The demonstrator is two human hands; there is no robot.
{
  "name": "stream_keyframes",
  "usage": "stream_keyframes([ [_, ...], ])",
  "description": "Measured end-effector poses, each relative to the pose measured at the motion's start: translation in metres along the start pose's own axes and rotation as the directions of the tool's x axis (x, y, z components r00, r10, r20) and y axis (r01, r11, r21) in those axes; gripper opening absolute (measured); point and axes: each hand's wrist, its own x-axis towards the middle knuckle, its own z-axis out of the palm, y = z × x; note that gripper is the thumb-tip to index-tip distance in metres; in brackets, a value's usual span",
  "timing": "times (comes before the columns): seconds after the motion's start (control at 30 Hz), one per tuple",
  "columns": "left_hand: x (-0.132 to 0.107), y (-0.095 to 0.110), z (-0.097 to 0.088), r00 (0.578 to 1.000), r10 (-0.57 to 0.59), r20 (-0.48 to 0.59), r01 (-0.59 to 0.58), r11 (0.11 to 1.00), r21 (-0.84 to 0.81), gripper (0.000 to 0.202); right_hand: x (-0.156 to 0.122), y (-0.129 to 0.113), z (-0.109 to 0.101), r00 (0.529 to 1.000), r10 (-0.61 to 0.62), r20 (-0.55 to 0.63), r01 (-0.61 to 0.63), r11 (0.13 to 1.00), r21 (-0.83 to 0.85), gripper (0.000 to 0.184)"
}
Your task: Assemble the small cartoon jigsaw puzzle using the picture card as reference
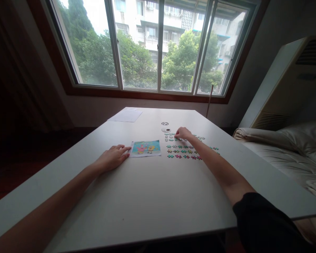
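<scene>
My left hand (115, 157) lies on the table with its fingers stretched out, the tips at the left edge of a printed cartoon picture (146, 148). The sheet shows a pink and a yellow figure on blue-green. To its right, several small jigsaw puzzle pieces (186, 151) are laid out in rows, mostly green, some pink or red toward the near rows. My right hand (183, 133) reaches over the far rows, its fingers pinched down on a puzzle piece (176, 137), mostly covered by the fingertips. My right forearm hides part of the rows.
The white table (147, 200) stands before a window (158, 90). White paper (125, 115) lies at its far left. Two round items (165, 130), perhaps cable-hole covers, are beyond the pieces. A padded seat (287, 151) and an upright air-conditioner (281, 80) stand at the right.
</scene>
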Motion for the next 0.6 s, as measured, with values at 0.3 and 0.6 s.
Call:
stream_keyframes([
  [0.3, -0.002, 0.004, -0.004, 1.0, 0.005, 0.005, -0.005, 1.0, -0.012, 0.054, -0.004, -0.001, -0.005, 0.998, -0.052, -0.021, 0.054, 0.995, 0.081, 0.029],
  [0.6, -0.002, 0.0, -0.001, 0.999, 0.029, -0.02, -0.029, 0.999, -0.02, 0.058, -0.059, -0.027, -0.007, 0.932, -0.291, -0.215, 0.339, 0.911, 0.236, 0.025],
])
